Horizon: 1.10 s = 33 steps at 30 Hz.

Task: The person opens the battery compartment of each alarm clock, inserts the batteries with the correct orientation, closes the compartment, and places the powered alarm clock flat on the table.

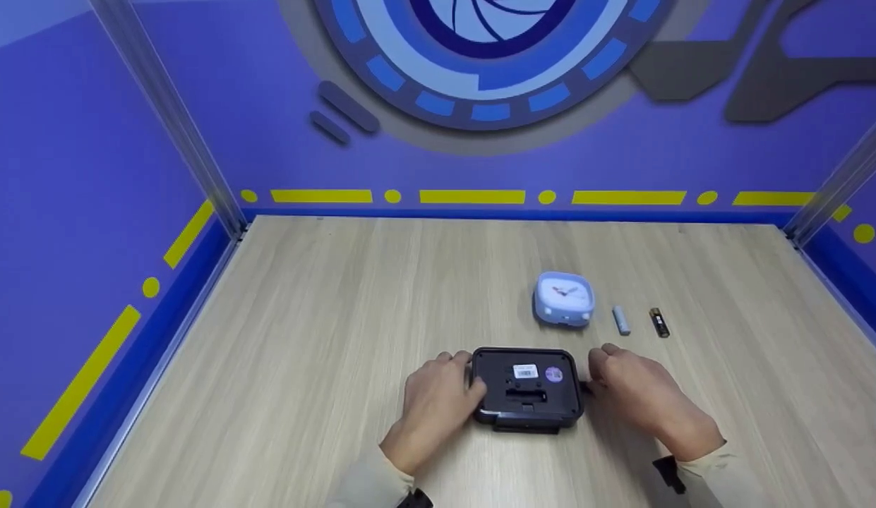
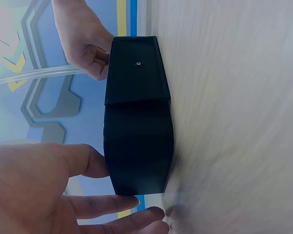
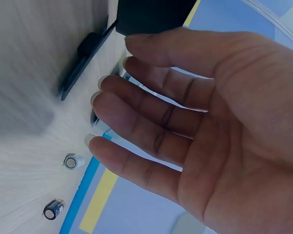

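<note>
A black clock (image 1: 490, 402) lies face down, its back with an uncovered battery slot (image 1: 526, 396) turned up. My left hand (image 1: 438, 391) holds its left end; the thumb rests on the back's edge and the fingers are at the side, as the left wrist view also shows. Beside the right end is my right hand (image 1: 639, 388), its fingers loosely bent and nothing between them in the right wrist view. Under those fingers a flat black piece (image 3: 80, 66) slants from the clock's edge to the table. The clock's face is hidden.
Behind the clock stands a light blue alarm clock (image 1: 565, 296), tilted back with its dial up. To its right lie a pale blue battery (image 1: 621, 320) and a black battery (image 1: 659, 322). Blue printed panels (image 1: 480, 169) border the wooden table (image 1: 303, 317) at back and sides.
</note>
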### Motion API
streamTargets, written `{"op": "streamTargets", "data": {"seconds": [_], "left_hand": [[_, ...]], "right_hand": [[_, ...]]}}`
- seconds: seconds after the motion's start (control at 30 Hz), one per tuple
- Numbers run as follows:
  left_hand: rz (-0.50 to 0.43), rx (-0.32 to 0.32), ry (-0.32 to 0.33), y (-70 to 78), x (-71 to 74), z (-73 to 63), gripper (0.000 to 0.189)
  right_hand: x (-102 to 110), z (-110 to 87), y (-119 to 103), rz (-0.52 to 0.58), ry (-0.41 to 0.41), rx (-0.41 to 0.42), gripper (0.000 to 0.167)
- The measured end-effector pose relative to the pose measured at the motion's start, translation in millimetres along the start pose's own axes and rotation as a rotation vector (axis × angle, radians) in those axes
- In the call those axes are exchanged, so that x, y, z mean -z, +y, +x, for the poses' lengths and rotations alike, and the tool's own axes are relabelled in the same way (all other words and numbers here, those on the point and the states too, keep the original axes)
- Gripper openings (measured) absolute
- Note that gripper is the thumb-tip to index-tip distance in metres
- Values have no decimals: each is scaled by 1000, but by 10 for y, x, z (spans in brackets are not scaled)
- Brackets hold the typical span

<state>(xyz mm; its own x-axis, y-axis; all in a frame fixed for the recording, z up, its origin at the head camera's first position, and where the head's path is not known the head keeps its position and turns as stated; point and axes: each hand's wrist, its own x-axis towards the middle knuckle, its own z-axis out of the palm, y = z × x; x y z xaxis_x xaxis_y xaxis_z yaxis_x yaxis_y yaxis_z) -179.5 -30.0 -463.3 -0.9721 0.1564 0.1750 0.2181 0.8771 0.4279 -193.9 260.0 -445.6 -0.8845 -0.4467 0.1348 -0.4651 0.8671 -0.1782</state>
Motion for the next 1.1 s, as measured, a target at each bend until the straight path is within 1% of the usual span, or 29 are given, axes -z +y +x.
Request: {"op": "streamTargets", "data": {"seconds": [0.2, 0.33, 0.67, 0.87, 1.1], "left_hand": [[-7, -13, 14, 5, 0, -6, 38], [-4, -20, 24, 7, 3, -4, 37], [5, -7, 8, 5, 1, 1, 38], [10, -7, 5, 10, 0, 0, 39], [2, -5, 13, 11, -3, -1, 38]], "right_hand": [[8, 0, 6, 31, 22, -39, 30], [10, 9, 22, 37, 66, -48, 29], [-13, 52, 86, 15, 166, -82, 23], [-19, 64, 120, 12, 223, -139, 22], [17, 86, 176, 37, 255, -202, 22]]}}
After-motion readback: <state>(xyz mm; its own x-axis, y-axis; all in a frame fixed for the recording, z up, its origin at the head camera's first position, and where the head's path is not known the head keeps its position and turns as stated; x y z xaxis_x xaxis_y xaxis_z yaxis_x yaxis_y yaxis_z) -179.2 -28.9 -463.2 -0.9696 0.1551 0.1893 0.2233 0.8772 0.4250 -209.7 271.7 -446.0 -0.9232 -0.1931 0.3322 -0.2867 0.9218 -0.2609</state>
